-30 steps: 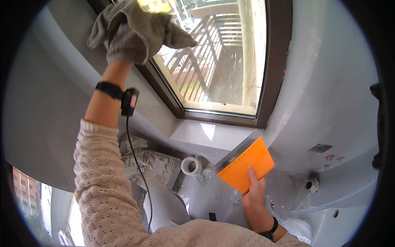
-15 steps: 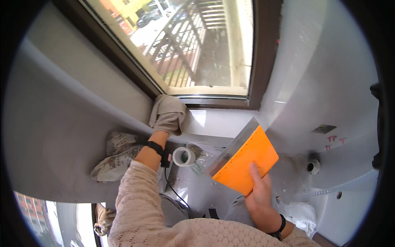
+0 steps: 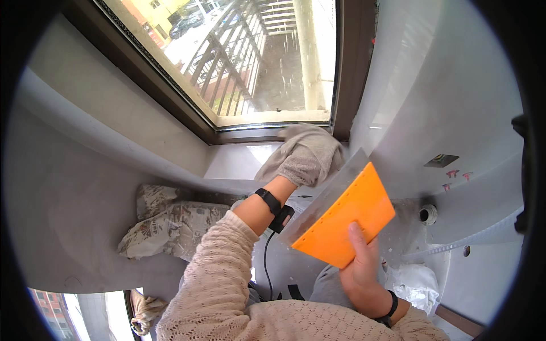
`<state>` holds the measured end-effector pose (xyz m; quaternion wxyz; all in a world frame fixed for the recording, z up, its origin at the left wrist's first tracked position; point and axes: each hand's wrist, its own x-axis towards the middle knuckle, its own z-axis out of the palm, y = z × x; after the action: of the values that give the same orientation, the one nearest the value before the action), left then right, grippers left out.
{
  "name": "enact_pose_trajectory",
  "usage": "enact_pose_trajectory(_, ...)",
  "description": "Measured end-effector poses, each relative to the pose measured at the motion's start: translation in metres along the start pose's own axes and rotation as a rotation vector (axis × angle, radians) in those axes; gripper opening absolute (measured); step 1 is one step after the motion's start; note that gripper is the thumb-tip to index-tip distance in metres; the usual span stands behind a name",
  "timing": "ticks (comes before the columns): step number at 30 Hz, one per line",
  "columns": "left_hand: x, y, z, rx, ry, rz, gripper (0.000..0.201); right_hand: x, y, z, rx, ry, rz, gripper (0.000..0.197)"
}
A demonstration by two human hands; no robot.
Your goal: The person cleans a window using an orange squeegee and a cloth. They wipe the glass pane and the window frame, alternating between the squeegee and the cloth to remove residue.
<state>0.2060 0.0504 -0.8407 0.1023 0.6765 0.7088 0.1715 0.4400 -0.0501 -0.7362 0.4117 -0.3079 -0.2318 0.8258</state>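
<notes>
The left hand (image 3: 284, 184) is covered by the grey-beige cloth (image 3: 313, 149) over the windowsill (image 3: 228, 162); whether its fingers are closed cannot be told. The orange scraper (image 3: 344, 216) is gripped by the right hand (image 3: 362, 266). Flat, even pressure is probably best applied, the scraper's edge kept clear.

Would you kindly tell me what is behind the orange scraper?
Floor shows beside the orange scraper, with the patch behind it covered. The right hand has its thumb in front, fingers hidden behind.
</notes>
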Motion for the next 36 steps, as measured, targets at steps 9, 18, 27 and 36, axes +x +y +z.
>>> enact_pose_trajectory(9,-0.028,0.01,-0.03,-0.436,0.257,-0.024,0.053,-0.011,-0.013,-0.01,-0.118,-0.016,-0.087,0.027)
enact_pose_trajectory(18,0.037,0.018,-0.006,0.141,0.211,-0.075,0.051,-0.003,-0.011,-0.007,-0.11,-0.068,-0.028,0.025)
enact_pose_trajectory(27,0.043,0.018,-0.018,0.151,0.046,-0.175,0.051,-0.008,-0.012,-0.008,-0.162,-0.117,0.0,0.024)
enact_pose_trajectory(36,0.014,-0.025,-0.033,0.387,-0.015,-0.174,0.041,-0.018,-0.003,-0.007,-0.216,-0.246,0.009,0.028)
